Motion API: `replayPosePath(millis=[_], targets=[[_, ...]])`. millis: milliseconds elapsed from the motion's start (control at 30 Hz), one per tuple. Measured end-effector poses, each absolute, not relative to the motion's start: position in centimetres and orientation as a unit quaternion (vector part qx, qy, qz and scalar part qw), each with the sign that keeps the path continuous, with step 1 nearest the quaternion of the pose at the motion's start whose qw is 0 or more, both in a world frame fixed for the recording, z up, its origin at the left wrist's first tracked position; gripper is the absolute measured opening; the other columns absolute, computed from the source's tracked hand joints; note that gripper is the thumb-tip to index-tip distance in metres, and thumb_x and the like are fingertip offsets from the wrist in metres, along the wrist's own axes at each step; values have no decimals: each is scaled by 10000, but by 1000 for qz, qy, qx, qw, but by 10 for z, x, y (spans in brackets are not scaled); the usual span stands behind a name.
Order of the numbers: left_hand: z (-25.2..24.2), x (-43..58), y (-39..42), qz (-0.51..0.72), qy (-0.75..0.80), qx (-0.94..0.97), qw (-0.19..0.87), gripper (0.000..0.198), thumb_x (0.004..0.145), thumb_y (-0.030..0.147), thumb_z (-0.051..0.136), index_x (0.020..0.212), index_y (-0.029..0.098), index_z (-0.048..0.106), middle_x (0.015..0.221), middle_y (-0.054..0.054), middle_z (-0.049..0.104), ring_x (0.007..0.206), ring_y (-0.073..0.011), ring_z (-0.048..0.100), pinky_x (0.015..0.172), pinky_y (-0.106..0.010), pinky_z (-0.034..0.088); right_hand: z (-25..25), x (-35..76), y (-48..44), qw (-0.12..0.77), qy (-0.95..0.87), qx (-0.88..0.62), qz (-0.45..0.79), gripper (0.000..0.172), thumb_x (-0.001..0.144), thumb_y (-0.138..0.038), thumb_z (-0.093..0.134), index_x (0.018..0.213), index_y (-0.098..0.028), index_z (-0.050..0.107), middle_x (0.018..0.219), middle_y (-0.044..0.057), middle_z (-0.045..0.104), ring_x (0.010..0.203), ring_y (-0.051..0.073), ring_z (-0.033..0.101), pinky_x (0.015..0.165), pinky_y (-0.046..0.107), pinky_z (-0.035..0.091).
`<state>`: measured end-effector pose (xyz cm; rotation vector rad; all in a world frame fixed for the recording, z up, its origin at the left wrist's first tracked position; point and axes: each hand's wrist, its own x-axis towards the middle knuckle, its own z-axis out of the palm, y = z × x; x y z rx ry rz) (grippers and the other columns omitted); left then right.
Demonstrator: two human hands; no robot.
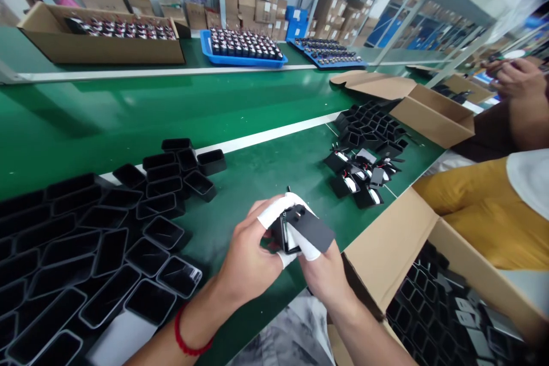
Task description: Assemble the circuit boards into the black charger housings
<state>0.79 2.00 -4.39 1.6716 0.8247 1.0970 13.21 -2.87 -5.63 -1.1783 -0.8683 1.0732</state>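
My left hand point(246, 257), with white coverings on its fingertips and a red cord at the wrist, is closed around a small black plastic case point(279, 231). Against the case's open side, my right hand point(328, 274) pinches a flat black cover point(315, 227) with a small hole and a bit of metal near one end. White coverings are on my right fingers too. Inside the case, most of the contents are hidden by my fingers and the cover. Beyond my hands, to the right, stand several black cases point(360, 174) with wires and white parts showing.
Many empty black cases point(165, 206) spread over the green bench point(257, 171) at left. More cases point(373, 123) stand at the back right, near an open carton point(437, 117). A carton of black cases point(394, 251) is at my right. Blue trays point(244, 60) line the shelf. Co-worker's hands point(518, 77) show far right.
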Motion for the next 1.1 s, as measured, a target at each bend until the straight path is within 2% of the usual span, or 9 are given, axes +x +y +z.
replayPosePath(millis=[100,200,300,367,500,633,800,1000,1100], targets=[[-44,8,19,448,333,685,468,597,718,36,691,1274,245,637,1260,-45,680,1026,-201,693,736,-222,596,-57,135,-33,607,-384,-517,466,271,895,-431,688,1065,-239,775,974,53,792,993,269,719,980,427,552],[-42,8,19,438,346,697,450,543,743,113,747,1262,223,630,1228,-57,691,1071,-218,681,934,-305,579,-52,142,-46,596,-392,-541,447,312,977,-430,564,1210,-296,722,1193,54,741,1160,272,663,1093,442,474],[-41,9,16,410,366,736,395,518,753,107,726,1253,186,615,1189,-78,697,1082,-229,663,952,-329,574,-51,147,-64,568,-477,-567,358,452,928,-317,655,1377,-334,602,1452,51,578,1345,287,532,1159,438,405],[-39,10,12,385,367,776,340,534,776,43,622,1293,168,583,1168,-93,698,1039,-226,653,910,-337,592,-54,147,-71,552,-529,-575,290,568,862,-248,730,1403,-335,578,1484,59,547,1341,295,539,1128,416,446],[-35,12,-1,351,353,825,266,616,846,131,601,1437,187,439,1238,-123,666,1064,-252,639,919,-373,600,-58,149,-64,606,-376,-599,364,335,901,-307,691,1231,-254,712,1208,73,740,1125,266,696,1002,385,562],[-34,14,-10,332,354,825,291,738,850,275,687,1498,241,337,1306,-107,638,963,-201,700,866,-286,620,-49,174,-49,692,-123,-414,579,229,840,-398,747,950,-200,781,919,33,814,740,193,772,694,293,663],[-46,18,-10,343,367,813,295,565,894,296,648,1415,255,435,1234,-81,687,917,-171,733,826,-255,632,-46,199,-48,685,-55,-307,659,224,828,-329,764,988,-175,783,961,42,819,783,133,778,733,189,642],[-55,19,-7,331,368,825,273,480,888,303,650,1337,230,495,1189,-85,719,942,-198,751,835,-282,645,-48,199,-52,692,-95,-350,624,218,817,-376,768,965,-217,792,943,33,818,762,164,776,712,255,654],[-56,14,-4,302,355,847,257,471,904,286,636,1357,243,511,1216,-65,723,1032,-214,740,883,-273,632,-44,225,-62,710,-220,-553,376,287,808,-464,754,999,-252,788,948,44,807,806,233,768,784,402,649]])
